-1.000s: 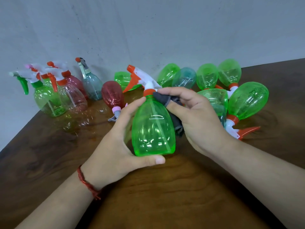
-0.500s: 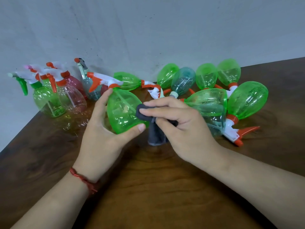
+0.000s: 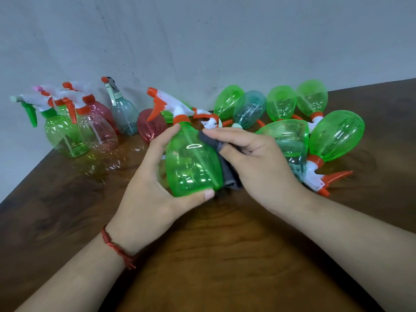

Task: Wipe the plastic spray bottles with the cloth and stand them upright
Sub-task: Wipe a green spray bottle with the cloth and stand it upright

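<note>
Grey wall [image 3: 202,41] backs a dark wooden table [image 3: 225,266]. Take the held bottle [image 3: 193,163] as the mark. Well to its left, against the wall, stand the upright bottles [image 3: 65,136], green, clear, pink and blue-grey. Just behind it on the left a red bottle [image 3: 149,127] lies on its side.

The left hand [image 3: 148,188], a red thread [image 3: 114,246] on its wrist, wraps the bottle from the left. Its thumb is at the base and its fingers reach up near the orange collar. The bottle is roughly upright, with the nozzle pointing away and left. On the bottle's right flank the right hand [image 3: 258,167] pinches a dark grey cloth [image 3: 227,174] and presses it to the plastic. Right of it rest the lying bottles [image 3: 335,136], mostly green.

To wipe well, I judge the left hand should turn the bottle while the cloth runs from neck to base, including the patch under the fingers. The bottle can then go down beside the upright group. No brand, label or writing can be read.
</note>
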A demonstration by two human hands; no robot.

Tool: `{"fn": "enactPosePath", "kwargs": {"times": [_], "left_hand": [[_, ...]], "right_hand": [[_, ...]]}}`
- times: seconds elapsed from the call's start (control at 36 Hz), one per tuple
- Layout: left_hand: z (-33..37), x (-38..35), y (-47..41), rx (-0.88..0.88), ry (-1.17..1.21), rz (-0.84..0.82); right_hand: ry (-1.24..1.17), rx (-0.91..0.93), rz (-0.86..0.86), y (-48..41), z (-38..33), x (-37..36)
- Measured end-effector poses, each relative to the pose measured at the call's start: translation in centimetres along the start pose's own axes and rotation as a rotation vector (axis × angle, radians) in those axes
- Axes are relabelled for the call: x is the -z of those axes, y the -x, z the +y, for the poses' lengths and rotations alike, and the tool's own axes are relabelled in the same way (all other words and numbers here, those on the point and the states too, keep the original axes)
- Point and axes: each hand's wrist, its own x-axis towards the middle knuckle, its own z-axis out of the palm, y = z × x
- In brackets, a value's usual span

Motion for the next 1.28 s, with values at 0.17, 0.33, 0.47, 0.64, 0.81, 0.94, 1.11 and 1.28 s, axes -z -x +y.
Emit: {"fn": "enactPosePath", "kwargs": {"times": [0.17,0.33,0.47,0.64,0.81,0.94,1.11,1.28], "left_hand": [[0.4,0.3,0.2,0.009,0.187,-0.190],[-0.2,0.0,0.2,-0.031,0.021,-0.218],[-0.3,-0.2,0.1,-0.097,-0.104,-0.095],[-1.3,0.8,-0.7,-0.026,-0.105,0.130],[-1.5,1.2,-0.9,0.079,-0.080,0.201],[-1.1,0.8,-0.7,0.040,-0.001,0.097],[0.0,0.2,0.2,-0.019,0.041,-0.093],[0.5,0.2,0.4,-0.056,0.098,-0.181]], "right_hand": [[-0.358,-0.163,0.022,-0.4,-0.5,0.4],[-0.326,-0.144,0.050,-0.2,-0.3,0.3],[0.017,0.050,0.028,-0.2,0.4,0.2],[0.254,0.206,-0.055,1.1,0.5,-0.4],[0.360,0.303,-0.112,1.7,0.3,-0.6],[0.261,0.215,-0.042,1.4,0.1,-0.4],[-0.001,0.045,0.027,0.0,0.2,0.0],[-0.338,-0.062,0.024,-0.1,-0.7,0.2]]}}
